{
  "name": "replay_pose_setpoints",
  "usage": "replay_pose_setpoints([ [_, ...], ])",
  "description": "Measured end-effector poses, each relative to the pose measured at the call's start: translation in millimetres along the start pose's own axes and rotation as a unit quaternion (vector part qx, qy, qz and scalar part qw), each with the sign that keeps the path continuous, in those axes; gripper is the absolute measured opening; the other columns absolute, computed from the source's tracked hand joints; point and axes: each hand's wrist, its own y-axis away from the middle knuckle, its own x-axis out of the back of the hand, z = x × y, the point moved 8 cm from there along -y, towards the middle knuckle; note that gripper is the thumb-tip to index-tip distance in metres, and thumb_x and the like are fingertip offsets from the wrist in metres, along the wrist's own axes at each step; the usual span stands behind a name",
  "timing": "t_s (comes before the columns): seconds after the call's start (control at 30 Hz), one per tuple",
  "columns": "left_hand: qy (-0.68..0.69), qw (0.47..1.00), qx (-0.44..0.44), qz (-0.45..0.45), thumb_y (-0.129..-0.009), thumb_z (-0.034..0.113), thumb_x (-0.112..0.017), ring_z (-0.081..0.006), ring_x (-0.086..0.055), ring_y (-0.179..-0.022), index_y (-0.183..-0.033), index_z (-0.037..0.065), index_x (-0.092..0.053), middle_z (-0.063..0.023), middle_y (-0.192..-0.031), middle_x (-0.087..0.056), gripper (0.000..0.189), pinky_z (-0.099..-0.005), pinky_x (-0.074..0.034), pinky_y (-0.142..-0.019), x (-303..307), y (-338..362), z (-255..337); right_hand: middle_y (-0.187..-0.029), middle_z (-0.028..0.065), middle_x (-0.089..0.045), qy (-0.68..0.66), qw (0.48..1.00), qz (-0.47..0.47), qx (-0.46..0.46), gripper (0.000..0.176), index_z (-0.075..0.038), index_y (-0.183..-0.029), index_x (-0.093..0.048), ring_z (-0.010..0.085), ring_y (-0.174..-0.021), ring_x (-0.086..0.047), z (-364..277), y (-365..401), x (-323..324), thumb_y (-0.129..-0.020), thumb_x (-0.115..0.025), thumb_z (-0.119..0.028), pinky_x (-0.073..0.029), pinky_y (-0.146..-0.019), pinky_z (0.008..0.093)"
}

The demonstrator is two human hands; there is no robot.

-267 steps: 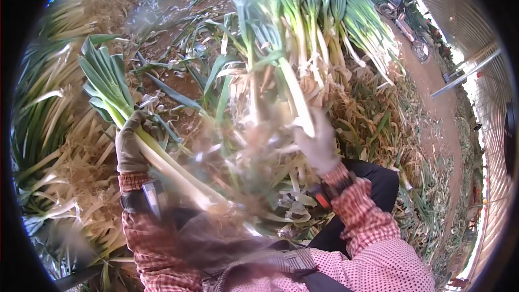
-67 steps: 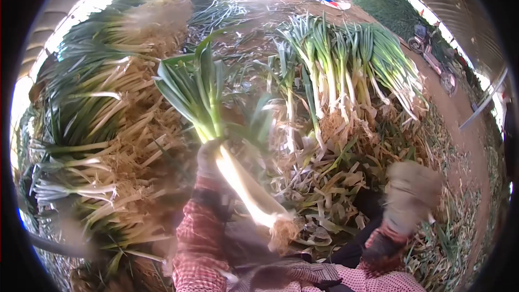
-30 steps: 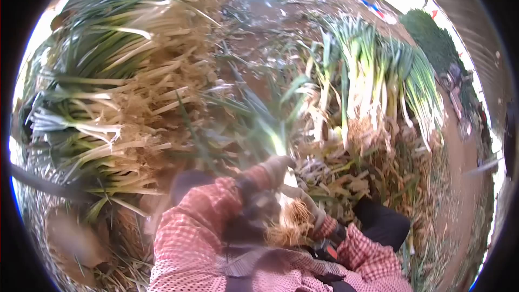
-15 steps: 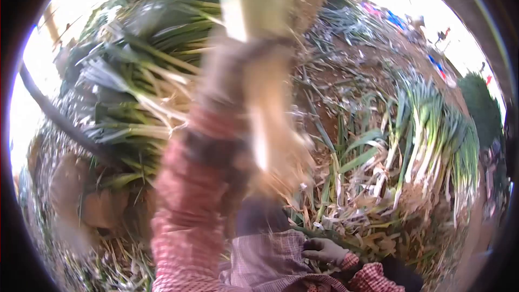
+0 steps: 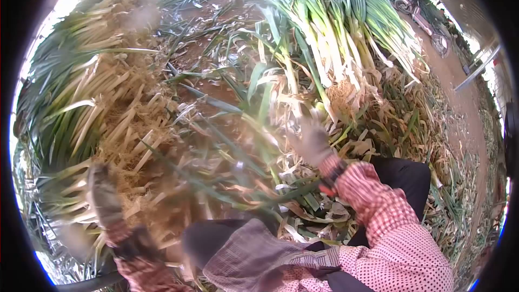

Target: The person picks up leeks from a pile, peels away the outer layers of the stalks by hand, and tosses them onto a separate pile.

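My left hand [image 5: 105, 197], gloved, is over the near right edge of a long pile of green onions [image 5: 81, 130], its fingers stretched away from me and blurred. The pile's leaves point left, and its pale stalks and hairy roots face right. My right hand [image 5: 313, 143], also gloved, reaches forward over dry peeled leaves [image 5: 294, 176], just below the roots of a standing bunch of green onions [image 5: 335, 48]. Motion smears its fingers, and I cannot tell whether they hold a leaf. Long loose green leaves [image 5: 216, 184] lie between my hands.
My bent knees, one under a checked cloth [image 5: 248, 259], are at the bottom. Leaf scraps litter the brown ground [image 5: 208, 92]. A dirt strip [image 5: 454, 113] runs along the right, with a bicycle-like vehicle [image 5: 424, 21] and a metal pole [image 5: 478, 67] beyond.
My left hand has dropped from in front of the camera to the pile on the left, and the green onion it held is out of it. My right hand has moved forward. The view has turned right.
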Motion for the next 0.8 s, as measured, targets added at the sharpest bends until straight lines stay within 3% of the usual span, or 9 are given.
replay_pose_setpoints([
  [0.07, 0.150, 0.958, 0.012, -0.244, -0.094, 0.020, -0.056, -0.0209, -0.062, -0.105, -0.119, 0.009, -0.059, -0.0086, -0.114, -0.065, 0.027, -0.0404, -0.053, -0.087, -142.8, 80.6, 38.0, -0.104, 0.0181, -0.063, 0.104, 0.993, -0.016, -0.056, 0.041, -0.001, -0.110, -0.059, 0.0284, -0.089, -0.062, 18.6, -25.9, -13.2, -0.088, -0.058, -0.036, -0.050, -0.078, 0.0386],
  [0.17, 0.171, 0.930, -0.017, -0.324, -0.094, 0.017, -0.056, -0.0172, -0.066, -0.097, -0.109, 0.007, -0.061, -0.0087, -0.104, -0.067, 0.018, -0.0381, -0.056, -0.082, -255.9, 159.6, 50.5, -0.112, 0.0195, -0.058, 0.075, 0.964, -0.197, -0.160, 0.057, -0.001, -0.133, -0.038, 0.0264, -0.099, -0.060, 38.7, -49.9, -29.3, -0.089, -0.055, -0.031, -0.045, -0.089, 0.0412],
  [0.27, 0.196, 0.934, 0.106, -0.278, -0.095, 0.015, -0.055, -0.0069, -0.052, -0.054, -0.100, 0.007, -0.062, -0.0013, -0.076, -0.063, 0.011, -0.0207, -0.046, -0.046, -297.7, 176.4, -1.3, -0.109, 0.0182, -0.059, -0.378, 0.844, -0.266, -0.272, 0.069, -0.001, -0.146, -0.022, 0.0227, -0.090, -0.062, 47.4, -23.0, -26.2, -0.088, -0.056, -0.020, -0.050, -0.079, 0.0378],
  [0.37, 0.192, 0.926, 0.240, -0.220, -0.096, 0.014, -0.054, -0.0011, -0.046, -0.053, -0.100, 0.006, -0.060, -0.0013, -0.079, -0.062, 0.011, -0.0165, -0.039, -0.043, -312.8, 163.4, -73.4, -0.091, 0.0163, -0.063, -0.525, 0.792, -0.283, -0.131, 0.065, 0.001, -0.141, -0.028, 0.0247, -0.073, -0.062, 7.3, 54.3, 35.5, -0.087, -0.058, -0.018, -0.053, -0.063, 0.0389],
  [0.43, 0.207, 0.899, 0.291, -0.253, -0.097, 0.014, -0.052, -0.0135, -0.055, -0.068, -0.109, 0.002, -0.056, -0.0070, -0.090, -0.062, 0.018, -0.0264, -0.047, -0.058, -332.6, 153.6, -109.4, -0.085, 0.0191, -0.062, -0.343, 0.918, -0.195, 0.027, 0.051, 0.001, -0.130, -0.038, 0.0274, -0.070, -0.063, 14.5, 103.9, 17.8, -0.087, -0.058, -0.019, -0.052, -0.058, 0.0405],
  [0.53, 0.172, 0.851, 0.378, -0.321, -0.097, 0.027, -0.052, -0.0306, -0.062, -0.094, -0.122, 0.002, -0.050, -0.0133, -0.100, -0.064, 0.036, -0.0418, -0.051, -0.087, -364.4, 155.0, -159.2, -0.079, 0.0185, -0.061, -0.341, 0.922, -0.157, 0.091, 0.040, -0.001, -0.116, -0.044, 0.0301, -0.066, -0.063, -1.9, 147.8, 41.7, -0.087, -0.060, -0.022, -0.051, -0.059, 0.0416],
  [0.63, 0.193, 0.858, 0.340, -0.333, -0.097, 0.034, -0.050, -0.0154, -0.056, -0.065, -0.090, 0.004, -0.056, -0.0077, -0.077, -0.057, 0.031, -0.0260, -0.050, -0.057, -379.8, 164.3, -136.0, -0.075, 0.0132, -0.061, -0.225, 0.923, -0.303, 0.080, 0.042, 0.000, -0.117, -0.044, 0.0313, -0.059, -0.060, -10.1, 177.4, 36.6, -0.086, -0.061, -0.022, -0.051, -0.058, 0.0413],
  [0.67, 0.224, 0.861, 0.409, -0.202, -0.098, 0.025, -0.049, -0.0090, -0.046, -0.052, -0.088, 0.006, -0.056, 0.0017, -0.063, -0.049, 0.023, -0.0220, -0.043, -0.050, -372.3, 167.5, -131.9, -0.085, 0.0155, -0.060, -0.257, 0.909, -0.307, 0.114, 0.045, 0.000, -0.121, -0.042, 0.0282, -0.063, -0.061, -4.0, 176.3, 29.6, -0.086, -0.061, -0.021, -0.052, -0.057, 0.0384],
  [0.8, 0.346, 0.839, 0.344, -0.241, -0.098, 0.033, -0.048, -0.0036, -0.032, -0.045, -0.088, 0.010, -0.052, 0.0089, -0.058, -0.037, 0.026, -0.0189, -0.033, -0.041, -358.8, 120.9, -118.9, -0.124, 0.0204, -0.048, -0.563, 0.775, -0.273, 0.089, 0.057, -0.001, -0.135, -0.034, 0.0222, -0.079, -0.061, 35.3, 137.1, 37.5, -0.092, -0.053, -0.034, -0.053, -0.066, 0.0307],
])
